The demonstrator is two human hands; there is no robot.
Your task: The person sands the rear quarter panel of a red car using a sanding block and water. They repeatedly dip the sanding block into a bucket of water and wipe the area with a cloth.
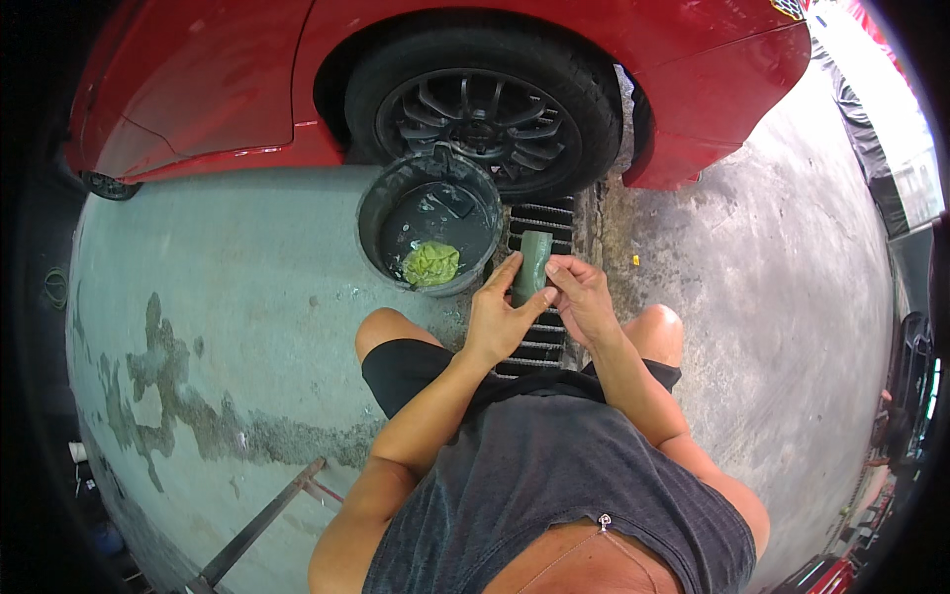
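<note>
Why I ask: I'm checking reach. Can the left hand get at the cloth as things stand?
Probably yes: the left hand is close to the bucket, whose open top leaves the cloth uncovered. But both hands hold the green piece, so the left would likely need to let go first.

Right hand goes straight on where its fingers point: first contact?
The green piece, already at the right hand's fingertips. Past it, up and to the left, probably the dark bucket, though depth is hard to judge from one view.
</note>
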